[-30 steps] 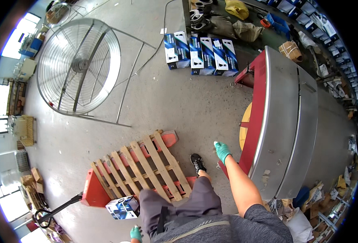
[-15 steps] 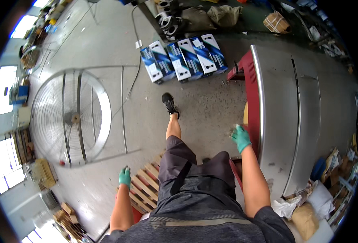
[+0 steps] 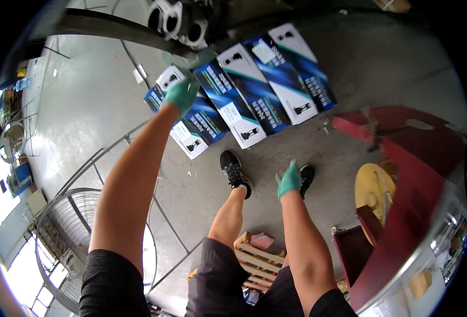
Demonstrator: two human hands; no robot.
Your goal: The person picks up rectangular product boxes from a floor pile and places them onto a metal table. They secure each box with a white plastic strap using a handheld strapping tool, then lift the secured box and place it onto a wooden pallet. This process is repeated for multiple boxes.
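Teal-gloved left hand [image 3: 180, 95] over boxes [image 3: 244, 84], right hand [image 3: 289, 179] free

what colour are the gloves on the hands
Green, on both the left hand and right hand; the head view shows it.

The row of blue-and-white boxes [image 3: 244, 92] lies flat on the concrete floor [image 3: 101, 100], edge to edge, leaving no gap between them; the left hand [image 3: 181, 94] hangs over the row's left end, empty and spread; left of the boxes the floor lies bare out to the big round fan [image 3: 80, 238]; above the row, dark metal machinery [image 3: 183, 24] overhangs; right of the boxes a red metal frame [image 3: 397, 158] and yellow disc [image 3: 373, 187] crowd the passage; the right hand [image 3: 289, 179] hovers below the row, near the shoes [image 3: 233, 169].
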